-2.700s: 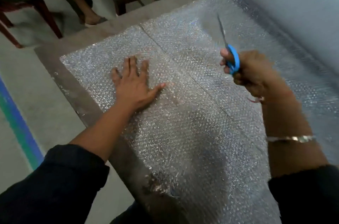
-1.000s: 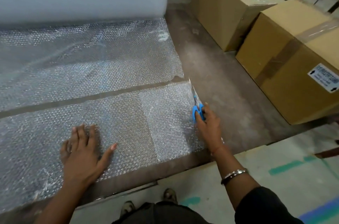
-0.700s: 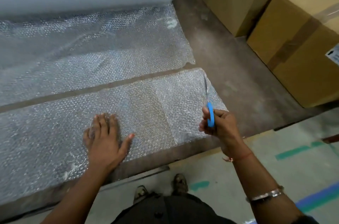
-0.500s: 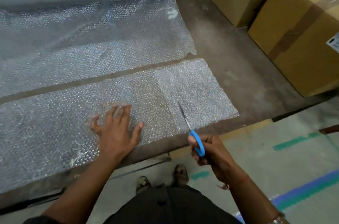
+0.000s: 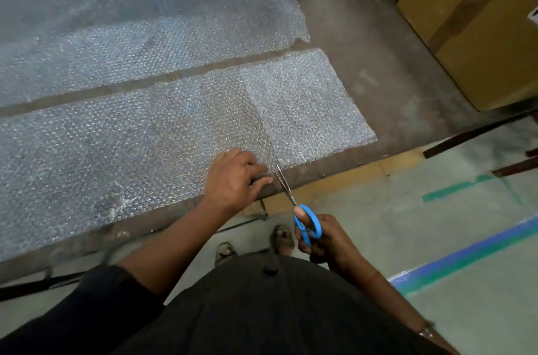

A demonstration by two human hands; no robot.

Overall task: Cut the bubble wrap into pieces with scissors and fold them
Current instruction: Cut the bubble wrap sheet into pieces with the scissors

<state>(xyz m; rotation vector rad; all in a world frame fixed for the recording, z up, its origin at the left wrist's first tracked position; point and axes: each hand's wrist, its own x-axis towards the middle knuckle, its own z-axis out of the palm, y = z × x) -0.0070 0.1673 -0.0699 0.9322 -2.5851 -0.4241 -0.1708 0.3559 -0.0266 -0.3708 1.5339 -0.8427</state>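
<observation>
Because a fresh cut is about to start, I'd say, two bubble wrap sheets, the near strip [image 5: 163, 148] and the far sheet [image 5: 139, 34], lie on the surface [image 5: 364, 43]; left hand [image 5: 233, 180] curls over the strip's near edge, and right hand [image 5: 323, 241] grips one pair of scissors [image 5: 297, 209], blades nearly closed.

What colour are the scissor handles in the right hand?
Bright blue handles on the scissors, held by the right hand; seen in the head view.
</observation>
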